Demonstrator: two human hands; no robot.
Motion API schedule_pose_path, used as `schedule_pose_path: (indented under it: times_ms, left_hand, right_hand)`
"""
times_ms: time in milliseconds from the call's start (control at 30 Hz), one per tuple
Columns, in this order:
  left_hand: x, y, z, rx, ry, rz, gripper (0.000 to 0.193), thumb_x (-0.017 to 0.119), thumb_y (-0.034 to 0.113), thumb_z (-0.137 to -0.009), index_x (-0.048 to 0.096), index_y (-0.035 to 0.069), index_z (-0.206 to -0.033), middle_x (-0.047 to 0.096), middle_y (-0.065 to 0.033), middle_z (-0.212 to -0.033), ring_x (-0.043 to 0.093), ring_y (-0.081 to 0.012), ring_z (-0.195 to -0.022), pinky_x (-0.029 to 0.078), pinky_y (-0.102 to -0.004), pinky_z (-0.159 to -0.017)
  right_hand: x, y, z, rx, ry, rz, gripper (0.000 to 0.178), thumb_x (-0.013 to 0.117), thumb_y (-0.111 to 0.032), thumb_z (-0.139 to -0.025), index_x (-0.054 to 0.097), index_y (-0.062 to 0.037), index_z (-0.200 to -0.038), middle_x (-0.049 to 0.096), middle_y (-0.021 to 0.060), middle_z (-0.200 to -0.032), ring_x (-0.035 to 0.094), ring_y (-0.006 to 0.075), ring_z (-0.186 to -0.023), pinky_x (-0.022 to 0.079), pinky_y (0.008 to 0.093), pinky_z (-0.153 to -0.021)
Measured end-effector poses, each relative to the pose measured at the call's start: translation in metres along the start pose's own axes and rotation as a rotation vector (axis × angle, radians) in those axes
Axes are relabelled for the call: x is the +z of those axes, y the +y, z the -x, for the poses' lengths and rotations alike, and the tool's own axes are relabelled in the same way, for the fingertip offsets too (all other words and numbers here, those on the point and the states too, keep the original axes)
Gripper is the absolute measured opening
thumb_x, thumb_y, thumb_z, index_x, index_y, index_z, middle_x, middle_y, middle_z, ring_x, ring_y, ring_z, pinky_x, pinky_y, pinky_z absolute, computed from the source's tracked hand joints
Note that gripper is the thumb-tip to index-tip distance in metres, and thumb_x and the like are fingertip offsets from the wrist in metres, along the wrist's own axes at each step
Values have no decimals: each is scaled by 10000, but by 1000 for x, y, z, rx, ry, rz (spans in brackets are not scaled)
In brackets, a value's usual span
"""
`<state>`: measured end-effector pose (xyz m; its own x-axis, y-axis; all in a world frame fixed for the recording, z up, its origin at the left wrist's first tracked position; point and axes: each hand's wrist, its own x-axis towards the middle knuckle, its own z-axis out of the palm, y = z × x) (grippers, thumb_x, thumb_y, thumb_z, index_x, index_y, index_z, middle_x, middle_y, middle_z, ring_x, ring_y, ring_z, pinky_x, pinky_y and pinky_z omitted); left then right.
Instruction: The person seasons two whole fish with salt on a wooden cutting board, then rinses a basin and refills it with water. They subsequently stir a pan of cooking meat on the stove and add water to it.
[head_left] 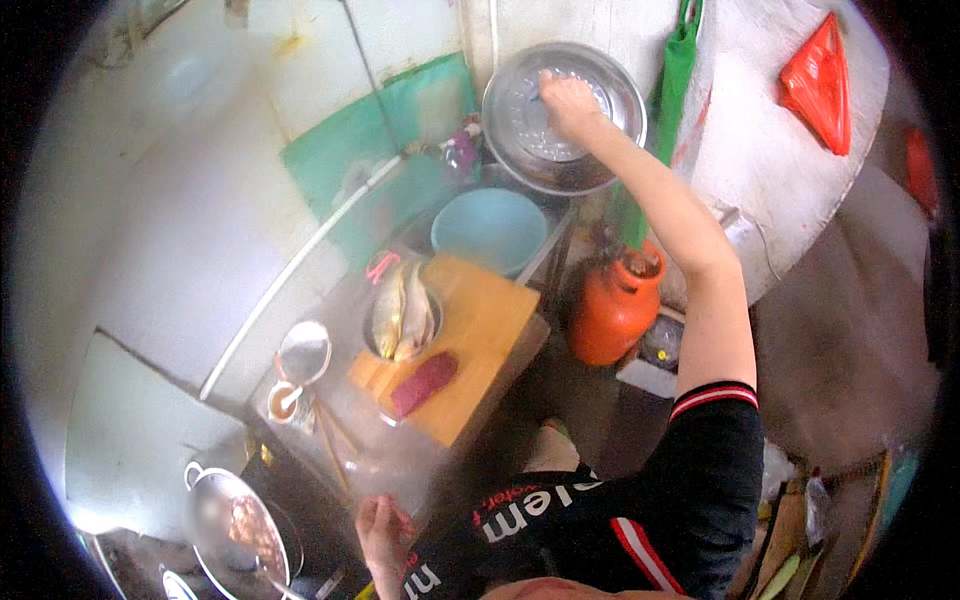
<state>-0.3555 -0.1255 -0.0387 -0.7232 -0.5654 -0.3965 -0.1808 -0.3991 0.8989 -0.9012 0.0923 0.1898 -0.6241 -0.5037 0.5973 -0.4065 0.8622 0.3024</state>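
My right arm is stretched far forward. Its hand (572, 108) is closed over the middle of a wide, round, shiny metal basin (510, 155); what the fingers grip is hidden. Low in the picture, close to my body, my left hand (383, 530) has curled fingers, and I cannot make out what is in them. To its left stands a steaming two-handled metal pot (278, 515) with brownish-pink pieces of food (255, 530) inside and a utensil handle over its rim. A light blue basin (490, 230) sits just nearer than the metal one.
On the counter, a wooden cutting board (490, 310) carries a bowl of fish (403, 310) and a dark red piece of meat (425, 385). Left of it are a small cup (284, 400) and chopsticks (335, 440). An orange gas cylinder (615, 310) stands on the floor at right.
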Motion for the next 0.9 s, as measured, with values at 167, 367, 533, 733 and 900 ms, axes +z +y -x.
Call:
schedule_pose_path:
  times_ms: [167,367,533,733,900]
  left_hand:
    - [173,96,-107,340,-294,-20,179,567,190,-885,507,25,-918,517,-52,-587,499,-127,-471,374,-225,-402]
    - [423,248,-306,745,-396,-109,181,562,232,-895,541,53,-917,572,-35,-727,550,-124,-593,455,-268,-549]
    - [571,382,-476,957,-218,-81,221,582,155,-862,541,5,-1019,593,-86,-902,579,-159,-756,510,-301,-612]
    - [655,455,-591,1192,251,-229,341,663,170,-788,546,-14,-1051,613,-104,-843,612,-176,-742,503,-286,-606]
    - [673,470,-605,1398,469,-491,313,699,226,-728,619,15,-944,635,-115,-775,619,-202,-665,478,-324,-614]
  right_hand:
    - [36,44,-91,-178,158,88,256,558,52,-707,465,48,-946,614,218,-797,637,342,-791,528,393,-662]
    - [67,97,-199,-160,198,11,180,605,-19,-711,560,31,-877,633,185,-801,652,293,-796,535,351,-633]
    - [72,136,-256,-335,293,133,95,631,-80,-685,661,-48,-770,636,94,-788,654,240,-793,528,311,-599]
    - [104,142,-294,-406,329,200,109,662,-127,-641,698,-91,-738,612,45,-695,646,196,-670,498,335,-465]
    - [113,140,-308,-394,195,251,194,678,-83,-635,609,-24,-806,605,82,-719,645,211,-692,509,306,-553]
